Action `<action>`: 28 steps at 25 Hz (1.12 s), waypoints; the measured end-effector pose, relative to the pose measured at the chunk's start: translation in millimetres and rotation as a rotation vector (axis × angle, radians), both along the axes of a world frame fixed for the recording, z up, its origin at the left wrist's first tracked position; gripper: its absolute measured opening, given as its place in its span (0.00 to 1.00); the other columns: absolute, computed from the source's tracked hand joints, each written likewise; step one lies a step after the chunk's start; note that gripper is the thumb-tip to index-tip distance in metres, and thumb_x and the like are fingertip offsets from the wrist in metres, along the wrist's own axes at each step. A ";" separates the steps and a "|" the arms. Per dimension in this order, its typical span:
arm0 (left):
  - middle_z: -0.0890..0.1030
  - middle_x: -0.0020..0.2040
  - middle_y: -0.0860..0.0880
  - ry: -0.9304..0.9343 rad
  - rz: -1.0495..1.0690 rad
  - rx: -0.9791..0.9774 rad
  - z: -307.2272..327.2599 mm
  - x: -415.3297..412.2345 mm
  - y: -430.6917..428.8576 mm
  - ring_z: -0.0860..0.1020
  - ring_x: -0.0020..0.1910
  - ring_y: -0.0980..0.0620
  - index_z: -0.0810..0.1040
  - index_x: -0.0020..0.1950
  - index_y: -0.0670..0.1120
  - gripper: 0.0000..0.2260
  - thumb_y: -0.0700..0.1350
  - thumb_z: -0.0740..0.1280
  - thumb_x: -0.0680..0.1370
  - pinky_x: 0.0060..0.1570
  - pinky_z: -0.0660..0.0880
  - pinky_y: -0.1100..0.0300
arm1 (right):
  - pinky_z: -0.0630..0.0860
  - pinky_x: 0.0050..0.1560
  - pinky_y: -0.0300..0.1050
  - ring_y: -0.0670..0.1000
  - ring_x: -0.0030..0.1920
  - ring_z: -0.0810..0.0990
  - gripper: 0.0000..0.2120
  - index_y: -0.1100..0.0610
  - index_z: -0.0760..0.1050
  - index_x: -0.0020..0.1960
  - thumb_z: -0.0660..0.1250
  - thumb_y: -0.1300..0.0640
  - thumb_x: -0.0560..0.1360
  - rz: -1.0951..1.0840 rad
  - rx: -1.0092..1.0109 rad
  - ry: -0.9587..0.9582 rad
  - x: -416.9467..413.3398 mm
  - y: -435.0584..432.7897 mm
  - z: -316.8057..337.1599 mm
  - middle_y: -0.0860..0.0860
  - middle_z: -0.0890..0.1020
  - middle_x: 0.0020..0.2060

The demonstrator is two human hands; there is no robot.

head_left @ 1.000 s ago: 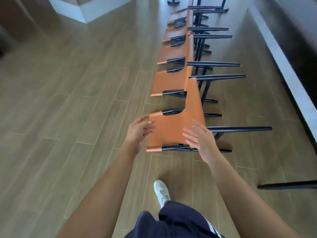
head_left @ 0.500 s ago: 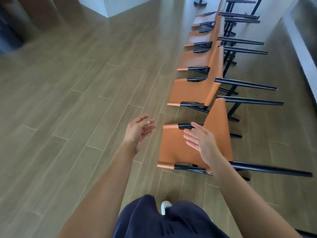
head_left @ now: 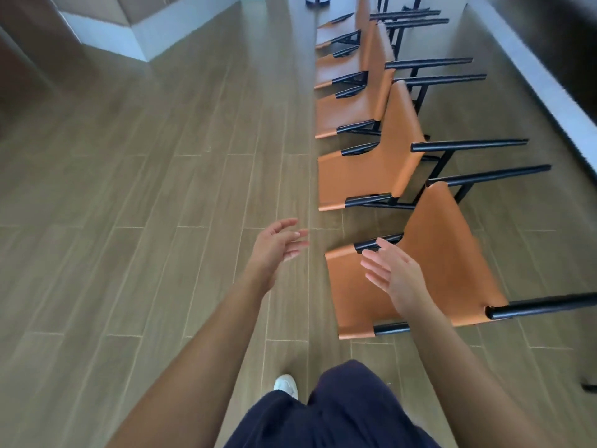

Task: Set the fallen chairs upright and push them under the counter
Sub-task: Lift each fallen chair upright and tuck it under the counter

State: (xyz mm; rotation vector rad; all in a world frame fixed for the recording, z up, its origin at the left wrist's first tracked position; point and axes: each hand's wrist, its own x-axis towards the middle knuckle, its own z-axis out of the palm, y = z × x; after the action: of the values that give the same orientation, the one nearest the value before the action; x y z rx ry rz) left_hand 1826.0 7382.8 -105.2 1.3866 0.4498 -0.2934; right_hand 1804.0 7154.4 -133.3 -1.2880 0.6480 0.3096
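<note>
Hands: left hand (head_left: 274, 250) and right hand (head_left: 395, 279) both open, fingers spread, holding nothing. Right hand over the orange backrest of the nearest fallen chair (head_left: 449, 263); contact cannot be told. Left hand over bare floor (head_left: 145, 253), just beside the backrest's left edge. Chair lies on its back, black legs pointing right toward a white ledge (head_left: 555, 95). More fallen chairs (head_left: 365, 176) in a row beyond. Wide plank floor lies left.

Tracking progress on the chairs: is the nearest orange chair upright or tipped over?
Tipped over. The nearest orange chair lies backrest-down on the wooden floor, its black legs sticking out sideways.
</note>
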 end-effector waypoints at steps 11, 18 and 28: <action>0.84 0.49 0.47 0.021 -0.196 -0.044 -9.4 125.7 40.6 0.83 0.45 0.49 0.77 0.57 0.45 0.11 0.35 0.61 0.78 0.50 0.75 0.57 | 0.78 0.49 0.48 0.52 0.53 0.84 0.12 0.50 0.77 0.59 0.62 0.61 0.79 -0.209 -0.033 -0.020 75.9 43.3 -18.7 0.53 0.86 0.49; 0.85 0.50 0.47 0.032 -0.278 -0.003 -1.4 232.3 38.5 0.84 0.48 0.49 0.77 0.60 0.44 0.12 0.36 0.64 0.77 0.46 0.76 0.59 | 0.77 0.46 0.48 0.52 0.50 0.85 0.12 0.53 0.77 0.62 0.60 0.56 0.81 -0.305 -0.048 -0.011 164.9 38.3 -26.5 0.53 0.86 0.49; 0.85 0.51 0.49 0.030 -0.611 -0.025 -16.5 323.8 -15.9 0.84 0.50 0.50 0.77 0.62 0.46 0.11 0.42 0.63 0.80 0.53 0.77 0.56 | 0.77 0.45 0.46 0.49 0.47 0.86 0.10 0.50 0.79 0.57 0.61 0.57 0.81 -0.553 -0.079 0.053 211.5 25.3 -26.7 0.50 0.87 0.45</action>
State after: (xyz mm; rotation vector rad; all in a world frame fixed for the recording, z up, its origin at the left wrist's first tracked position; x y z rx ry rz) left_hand 2149.8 7366.8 -121.7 1.4725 0.0329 -0.8139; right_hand 2015.4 7179.7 -160.0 -1.1250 1.0375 -0.1381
